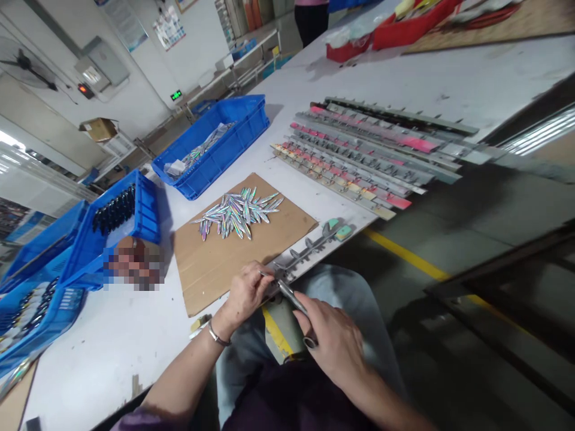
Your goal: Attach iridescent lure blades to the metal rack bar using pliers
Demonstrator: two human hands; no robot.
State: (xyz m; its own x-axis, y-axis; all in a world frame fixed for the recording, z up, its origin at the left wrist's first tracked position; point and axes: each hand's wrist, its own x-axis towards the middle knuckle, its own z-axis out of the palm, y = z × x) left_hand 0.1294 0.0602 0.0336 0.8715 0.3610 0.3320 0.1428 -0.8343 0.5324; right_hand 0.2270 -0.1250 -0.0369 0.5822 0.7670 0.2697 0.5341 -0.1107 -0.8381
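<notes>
At the table's front edge my left hand [249, 290] is closed in a pinch, with a small shiny sliver [265, 273] showing at the fingertips. I cannot tell what that piece is. My right hand [335, 335] wraps round a dark metal tube-like tool [291, 297] with a round hollow end; its far tip reaches close to my left fingertips. Just beyond them lies a metal strip with clips [308, 250] along the table edge, a green piece [342, 232] at its far end. Shiny silver leaf-shaped pieces [238, 212] are heaped on the cardboard sheet [202, 287].
Metal strips [350, 155], some painted pink, lie side by side at the right. A blue crate [224, 164] with silvery pieces stands behind the cardboard. More blue crates [148, 209] stand left, near a blurred-out patch. Red trays [404, 30] and a standing person [311, 21] are farther back.
</notes>
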